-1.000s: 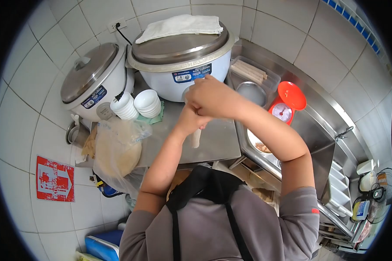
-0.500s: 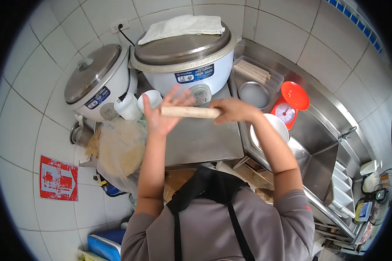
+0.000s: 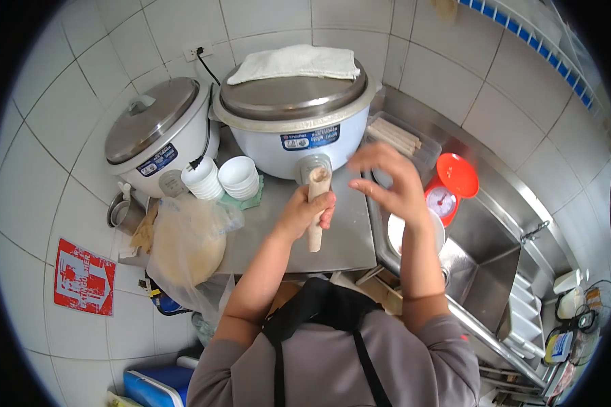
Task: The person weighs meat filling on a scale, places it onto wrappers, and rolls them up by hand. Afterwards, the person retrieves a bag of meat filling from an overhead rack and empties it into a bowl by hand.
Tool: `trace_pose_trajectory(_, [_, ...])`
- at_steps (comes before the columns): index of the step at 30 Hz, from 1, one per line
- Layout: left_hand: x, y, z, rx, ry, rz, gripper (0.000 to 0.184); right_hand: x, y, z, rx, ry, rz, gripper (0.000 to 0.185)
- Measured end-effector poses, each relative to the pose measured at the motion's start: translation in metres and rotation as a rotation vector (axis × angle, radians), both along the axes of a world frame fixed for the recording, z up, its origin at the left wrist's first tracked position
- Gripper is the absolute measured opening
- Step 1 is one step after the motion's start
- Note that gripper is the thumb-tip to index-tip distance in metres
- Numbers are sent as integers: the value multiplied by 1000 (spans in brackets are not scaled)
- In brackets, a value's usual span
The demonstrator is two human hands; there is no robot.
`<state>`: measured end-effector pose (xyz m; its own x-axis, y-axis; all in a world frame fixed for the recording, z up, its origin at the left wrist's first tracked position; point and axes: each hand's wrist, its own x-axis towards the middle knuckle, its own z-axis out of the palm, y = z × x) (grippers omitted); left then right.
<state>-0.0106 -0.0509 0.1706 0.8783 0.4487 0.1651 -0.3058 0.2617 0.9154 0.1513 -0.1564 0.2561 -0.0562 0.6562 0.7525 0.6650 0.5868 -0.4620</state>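
My left hand (image 3: 302, 214) is wrapped around a long, pale spring roll (image 3: 318, 186) above the steel table. The roll stands nearly on end toward the camera, and its upper end shows an open, hollow-looking edge. To the right, my right hand (image 3: 392, 183) is raised with thumb and fingers apart, holding nothing. Beyond it, a clear plastic tub (image 3: 429, 152) holds several similar rolls (image 3: 395, 138). A round metal pan is partly hidden behind my right hand, and a white bowl (image 3: 436, 234) sits partly behind my right forearm.
Two rice cookers (image 3: 285, 146) (image 3: 132, 152) stand at the back. Stacked white cups (image 3: 239, 178) and a plastic bag (image 3: 183, 244) with pale round sheets lie left. A red scale (image 3: 443, 202) stands by the sink (image 3: 485, 234) at right.
The spring roll has turned from lying crosswise to pointing lengthwise. My left hand has closed around it and moved right; my right hand has let go and opened.
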Motion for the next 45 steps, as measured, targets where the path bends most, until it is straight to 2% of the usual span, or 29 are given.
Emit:
trace_pose_trajectory(1, [0,-2,5,49,6,96,24,-1,-4,-15,92,-97,-35,26])
trace_pose_trajectory(3, [2,-9,12,135,33,281,18,-24,-5,-32,77,8,-22,21])
trace_pose_trajectory(6, [12,-26,27,234,-139,505,11,-43,4,-39,254,-35,-182,26])
trace_pose_trajectory(9, [18,-33,32,440,-212,657,15,-45,4,-42,287,-115,-240,27])
trace_pose_trajectory(12, [17,-29,27,610,-169,711,15,-44,1,-35,298,-199,-247,25])
trace_pose_trajectory(18, [14,-31,24,676,-51,689,17,-45,-3,-22,178,-303,-195,23])
trace_pose_trajectory(21, [14,-32,18,557,-53,626,18,-44,0,-25,96,-321,-142,21])
trace_pose_trajectory(24, [9,-32,23,297,-9,437,17,-30,3,-29,45,-171,-32,28])
trace_pose_trajectory(27, [8,-14,16,40,-102,353,16,-32,10,-82,-379,809,268,39])
trace_pose_trajectory(28, [7,-7,15,52,-128,336,16,-29,14,-112,-576,807,445,43])
trace_pose_trajectory(31, [11,0,16,-66,-206,584,32,-41,10,-145,-898,767,543,36])
trace_pose_trajectory(32, [10,0,19,-261,-180,654,46,-38,11,-149,-924,736,511,34])
trace_pose_trajectory(35, [-5,37,-35,-387,-316,627,52,-20,19,-153,-998,600,413,31])
trace_pose_trajectory(36, [-13,55,-62,-462,-331,468,58,-13,23,-159,-1018,522,384,31])
trace_pose_trajectory(38, [-19,75,-114,-540,-390,366,61,-6,31,-175,-1006,402,294,34])
trace_pose_trajectory(39, [-21,72,-118,-582,-417,315,63,-6,33,-180,-986,309,233,34])
trace_pose_trajectory(42, [-15,49,-134,-465,-225,793,64,-5,38,-198,-914,52,60,34])
trace_pose_trajectory(45, [-33,47,-173,-439,-195,727,62,-4,36,-227,-840,-153,-68,34])
